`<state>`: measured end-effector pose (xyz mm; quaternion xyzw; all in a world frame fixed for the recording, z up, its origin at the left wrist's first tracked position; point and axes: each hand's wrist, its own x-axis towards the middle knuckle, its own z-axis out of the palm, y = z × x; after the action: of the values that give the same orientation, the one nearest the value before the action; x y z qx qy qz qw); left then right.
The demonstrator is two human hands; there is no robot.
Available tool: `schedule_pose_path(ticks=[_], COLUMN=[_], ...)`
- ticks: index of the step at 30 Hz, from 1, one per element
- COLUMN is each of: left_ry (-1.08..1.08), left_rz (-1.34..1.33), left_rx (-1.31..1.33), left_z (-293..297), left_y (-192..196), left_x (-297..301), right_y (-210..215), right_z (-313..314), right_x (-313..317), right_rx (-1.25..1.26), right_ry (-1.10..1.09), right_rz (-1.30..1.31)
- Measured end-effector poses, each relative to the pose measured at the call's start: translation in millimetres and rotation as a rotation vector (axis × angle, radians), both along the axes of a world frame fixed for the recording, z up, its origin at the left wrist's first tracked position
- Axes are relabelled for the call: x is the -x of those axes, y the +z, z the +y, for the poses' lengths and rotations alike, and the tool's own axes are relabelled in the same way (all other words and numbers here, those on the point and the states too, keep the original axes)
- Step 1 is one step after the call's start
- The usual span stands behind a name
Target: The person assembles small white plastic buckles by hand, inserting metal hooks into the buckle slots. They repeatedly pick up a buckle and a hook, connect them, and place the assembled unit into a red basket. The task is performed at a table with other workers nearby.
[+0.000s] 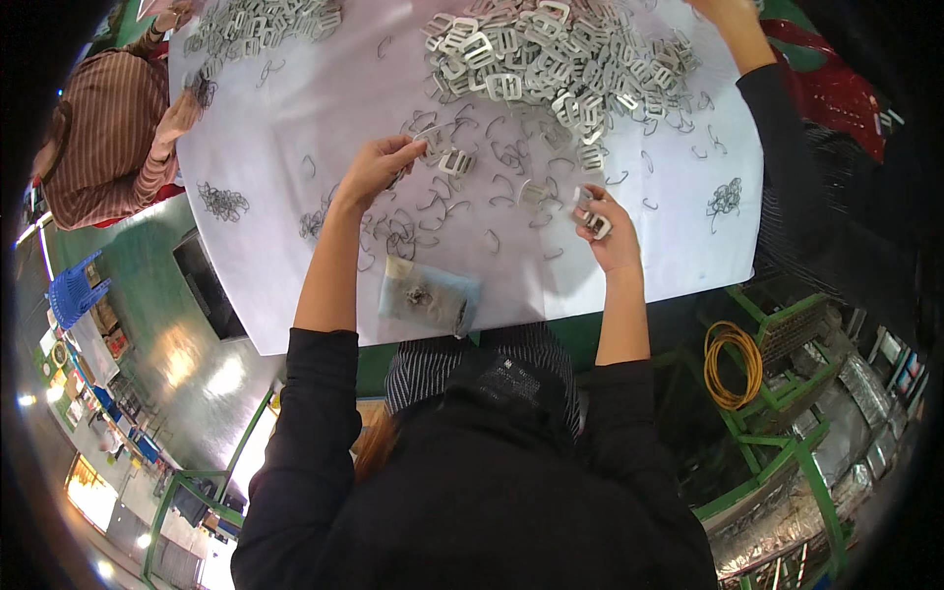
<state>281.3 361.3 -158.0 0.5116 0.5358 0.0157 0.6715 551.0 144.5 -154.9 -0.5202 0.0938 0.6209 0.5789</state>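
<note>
My left hand (374, 172) is closed in a pinch over the white table. A thin pale piece shows at its fingertips, too blurred to name. Just right of those fingers lies a silver slide buckle (455, 161). My right hand (612, 231) is closed around silver metal buckles (597, 225), which show at its thumb and fingers. To its left a blurred buckle (534, 192) appears over the table. Thin, dark curved wire pieces (506, 154) are scattered between and around both hands. Beyond them a large heap of buckles (560, 54) spreads out.
A pale blue pad (430, 298) with dark bits on it lies at the table's near edge (551, 300). Wire clumps (224, 203) sit at both sides. A second buckle heap (261, 22) is far left. Co-workers' hands (175, 123) reach in from left and far right.
</note>
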Motion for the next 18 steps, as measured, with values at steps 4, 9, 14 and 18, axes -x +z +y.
schedule_pose_path(ticks=[4, 9, 14, 18], left_ry=[-0.085, 0.105, 0.379, 0.596], left_rz=[0.136, -0.109, -0.784, -0.883], left_rx=[-0.139, 0.202, 0.409, 0.419], left_z=[5.5, -5.6, -11.2, -18.3], left_y=[-19.3, 13.1, 17.7, 22.6], left_x=[18.7, 18.0, 36.0, 38.6], right_y=[-5.9, -16.9, -25.7, -1.0], right_z=[2.1, 28.6, 33.5, 47.7], right_x=[6.1, 34.8, 52.1, 51.9], right_rx=[-0.152, 0.348, 0.172, 0.142], right_ry=[0.037, 0.758, 0.835, 0.779], right_rz=[0.109, -1.059, -1.468, -0.875])
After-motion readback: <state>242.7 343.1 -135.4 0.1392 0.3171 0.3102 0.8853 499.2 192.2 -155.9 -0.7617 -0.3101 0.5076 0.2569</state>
